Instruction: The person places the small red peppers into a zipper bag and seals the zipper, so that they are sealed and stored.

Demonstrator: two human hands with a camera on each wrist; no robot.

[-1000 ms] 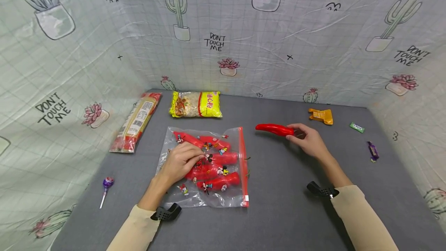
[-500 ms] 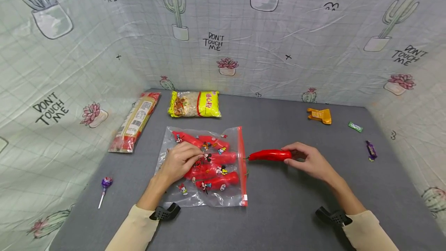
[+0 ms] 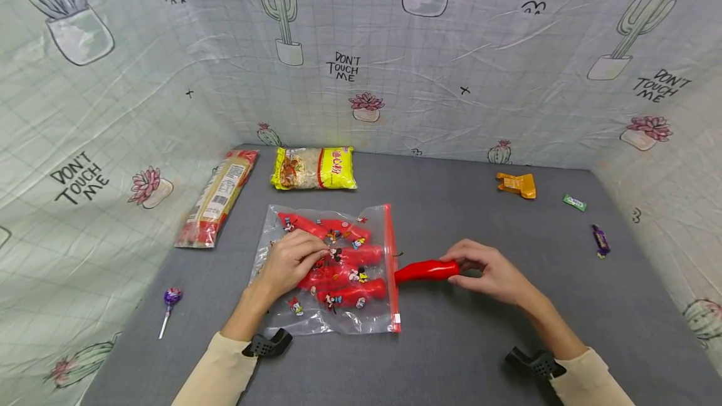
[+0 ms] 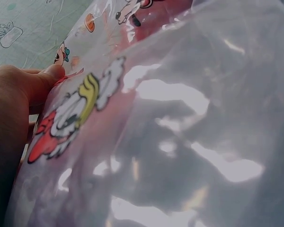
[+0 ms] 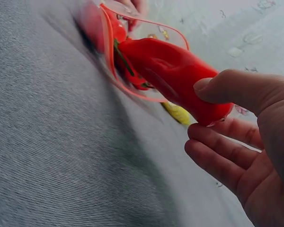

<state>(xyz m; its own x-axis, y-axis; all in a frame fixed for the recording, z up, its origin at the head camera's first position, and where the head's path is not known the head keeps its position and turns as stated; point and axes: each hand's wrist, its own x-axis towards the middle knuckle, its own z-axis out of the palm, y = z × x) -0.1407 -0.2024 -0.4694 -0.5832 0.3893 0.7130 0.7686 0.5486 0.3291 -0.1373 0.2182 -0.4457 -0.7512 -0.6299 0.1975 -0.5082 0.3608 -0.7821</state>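
A clear zip bag [image 3: 333, 326] with cartoon prints and a red zip edge lies in the middle of the table, holding several red peppers [image 3: 352, 294]. My left hand [image 3: 294, 262] pinches the bag's upper layer; in the left wrist view the thumb [image 4: 52, 73] presses on the film, which is raised. With fingers and thumb, my right hand [image 3: 487, 271] grips a red pepper [image 3: 429, 270] by its blunt end. That pepper's narrow, stemmed end is at the bag's mouth [image 5: 187, 40], which stands open in the right wrist view.
A yellow food packet [image 3: 313, 168] and a long noodle packet [image 3: 219, 199] lie behind and left of the bag. A lollipop [image 3: 170, 302] is at the left. On the right are an orange wrapped piece [image 3: 517, 185], a green sweet [image 3: 575, 202] and a purple sweet [image 3: 600, 241].
My right hand has brought the pepper toward me and leftward, from beyond the bag's zip edge to its mouth. The left hand has kept its place on the bag.
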